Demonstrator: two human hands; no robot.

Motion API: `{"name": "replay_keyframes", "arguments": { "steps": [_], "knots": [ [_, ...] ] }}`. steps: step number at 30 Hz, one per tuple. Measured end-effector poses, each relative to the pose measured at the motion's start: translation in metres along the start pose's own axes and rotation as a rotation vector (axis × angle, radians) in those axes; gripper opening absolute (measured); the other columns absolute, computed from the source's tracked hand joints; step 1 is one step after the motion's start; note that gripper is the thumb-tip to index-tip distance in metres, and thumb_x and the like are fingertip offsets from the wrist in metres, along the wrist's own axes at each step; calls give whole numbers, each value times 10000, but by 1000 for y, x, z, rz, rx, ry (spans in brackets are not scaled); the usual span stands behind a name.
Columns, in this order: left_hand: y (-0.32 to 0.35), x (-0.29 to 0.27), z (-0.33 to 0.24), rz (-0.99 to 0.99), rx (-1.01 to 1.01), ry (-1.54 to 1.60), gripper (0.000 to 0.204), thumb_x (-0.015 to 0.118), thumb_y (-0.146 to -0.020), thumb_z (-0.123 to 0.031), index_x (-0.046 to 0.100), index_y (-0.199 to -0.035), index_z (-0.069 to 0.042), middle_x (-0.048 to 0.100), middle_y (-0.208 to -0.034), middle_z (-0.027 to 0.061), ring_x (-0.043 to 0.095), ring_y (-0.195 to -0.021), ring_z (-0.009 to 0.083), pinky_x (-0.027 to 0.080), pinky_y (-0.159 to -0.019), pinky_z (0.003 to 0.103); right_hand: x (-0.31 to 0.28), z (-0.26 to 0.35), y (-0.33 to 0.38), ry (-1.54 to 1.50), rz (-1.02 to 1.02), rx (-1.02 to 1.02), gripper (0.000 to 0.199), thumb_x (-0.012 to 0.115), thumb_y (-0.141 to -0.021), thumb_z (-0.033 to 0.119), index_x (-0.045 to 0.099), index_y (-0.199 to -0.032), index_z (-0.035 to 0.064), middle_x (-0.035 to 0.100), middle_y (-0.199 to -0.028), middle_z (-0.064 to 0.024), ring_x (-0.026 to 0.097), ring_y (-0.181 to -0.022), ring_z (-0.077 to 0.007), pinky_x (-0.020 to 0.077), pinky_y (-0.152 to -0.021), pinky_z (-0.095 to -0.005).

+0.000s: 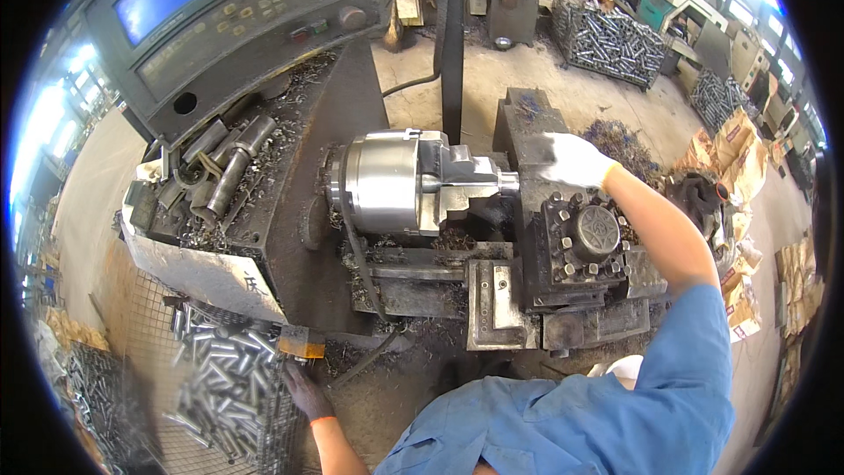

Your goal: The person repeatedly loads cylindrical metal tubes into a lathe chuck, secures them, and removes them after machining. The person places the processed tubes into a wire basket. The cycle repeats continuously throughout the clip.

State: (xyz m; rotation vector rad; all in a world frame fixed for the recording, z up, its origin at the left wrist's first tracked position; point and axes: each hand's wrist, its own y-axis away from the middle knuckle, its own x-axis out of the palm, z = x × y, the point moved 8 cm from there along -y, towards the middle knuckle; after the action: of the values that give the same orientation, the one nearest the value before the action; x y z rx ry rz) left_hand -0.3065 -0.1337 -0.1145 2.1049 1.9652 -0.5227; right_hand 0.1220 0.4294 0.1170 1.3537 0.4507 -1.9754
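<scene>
Chuck [387, 183] of the lathe sits at picture centre, jaws around a short workpiece. Your right hand [570, 160], white-gloved, rests curled at its 3 o'clock. Your left hand [306, 391], dark-gloved, fingers spread, touches the wire basket [158, 334] of metal cylinders [220, 383] at 7 o'clock.

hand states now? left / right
Left hand: dark glove, at the wire basket of metal cylinders; grip unclear.
Right hand: white glove, beside the lathe chuck; grip unclear.
</scene>
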Motion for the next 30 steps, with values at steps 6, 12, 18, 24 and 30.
{"name": "replay_keyframes", "arguments": {
  "steps": [6, 12, 18, 24, 30],
  "knots": [
    [44, 36, -294, 0, 1144, -22, 480, 611, -1057, -217, 567, -1462, 37, 640, -1459, 235, 624, -1321, 383, 501, -1132, 492, -39, -20, 59, -159, -104, 100, 595, 727, -848, 156, 642, -1421, 22, 726, -1357, -162, 744, -1099, -248, 569, -1000, -382],
    [-8, 222, -508, 21, 1143, -558, 926, 662, -983, -348, 158, -1715, -91, 706, -1318, 246, 743, -1062, 416, 590, -920, 541, -49, -72, 7, 114, -140, 60, 579, 750, -856, 229, 662, -1396, 39, 741, -1277, -216, 725, -1126, -362, 556, -1025, -430],
    [-26, 258, -525, 89, 922, -754, 806, 597, -1025, -467, 244, -1702, -210, 721, -1317, 236, 721, -1138, 450, 558, -951, 563, -2, -112, -62, 561, 52, 33, 550, 728, -854, 270, 673, -1341, 20, 708, -1309, -236, 702, -1185, -415, 576, -1012, -502],
    [122, 155, -399, 394, 1491, -445, 591, 716, -882, -139, 609, -1450, -16, 729, -1225, 194, 699, -995, 385, 567, -860, 479, 30, -107, -171, 167, -80, -230, 514, 697, -858, 318, 727, -1306, 69, 753, -1202, -247, 723, -1135, -407, 578, -993, -477],
    [155, 54, -60, 560, 373, -444, 447, 712, -942, -276, 689, -1349, -92, 703, -914, 158, 661, -792, 304, 542, -698, 474, -79, -214, -192, 520, -257, 440, 383, 595, -911, 247, 797, -1132, 10, 749, -1189, -284, 738, -1122, -435, 572, -973, -479]
  ]
}}
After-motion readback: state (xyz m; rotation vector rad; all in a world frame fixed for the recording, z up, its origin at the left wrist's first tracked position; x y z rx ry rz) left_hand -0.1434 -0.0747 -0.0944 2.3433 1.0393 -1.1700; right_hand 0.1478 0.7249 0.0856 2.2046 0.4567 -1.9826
